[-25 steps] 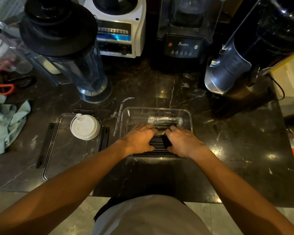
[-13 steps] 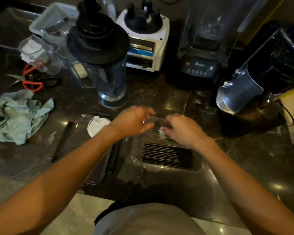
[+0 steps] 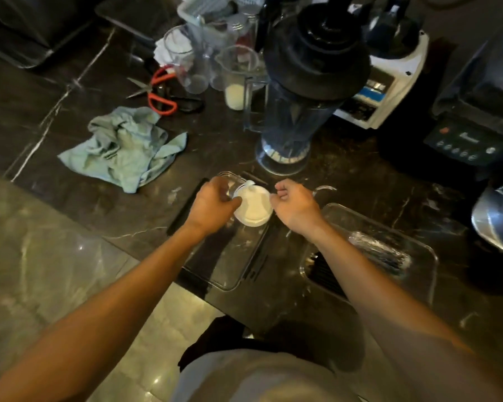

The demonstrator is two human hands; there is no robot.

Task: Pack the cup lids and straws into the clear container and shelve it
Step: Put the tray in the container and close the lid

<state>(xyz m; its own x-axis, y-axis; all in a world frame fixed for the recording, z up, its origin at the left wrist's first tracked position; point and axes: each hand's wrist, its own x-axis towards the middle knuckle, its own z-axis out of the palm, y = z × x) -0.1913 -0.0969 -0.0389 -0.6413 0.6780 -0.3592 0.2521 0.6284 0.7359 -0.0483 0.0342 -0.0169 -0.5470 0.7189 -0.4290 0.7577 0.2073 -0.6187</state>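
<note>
On the dark veined marble counter (image 3: 360, 181), a stack of round white plastic cup lids (image 3: 253, 208) sits at the far end of a flat clear rectangular container lid with black side clips (image 3: 230, 256). The left hand (image 3: 212, 206) is at the stack's 9 o'clock, its thumb tip touching the stack's rim and its fingers curled toward the far edge. Whether they press the stack cannot be told. The right hand (image 3: 295, 206) is at the stack's 3 o'clock, fingers loosely curled together, just beside the rim; contact is unclear.

At 4 o'clock from the stack lies the clear rectangular plastic container (image 3: 418, 256). Inside it, a row of black straws (image 3: 323, 275) lies along the near side and a bundle of straws in clear wrap (image 3: 381, 252) lies beyond.

A clear blender jug with a black lid (image 3: 296, 111) stands at 12 o'clock from the stack. A crumpled pale green cloth (image 3: 122, 146) lies at 10 o'clock, with red-handled scissors (image 3: 157, 92) beyond it.
</note>
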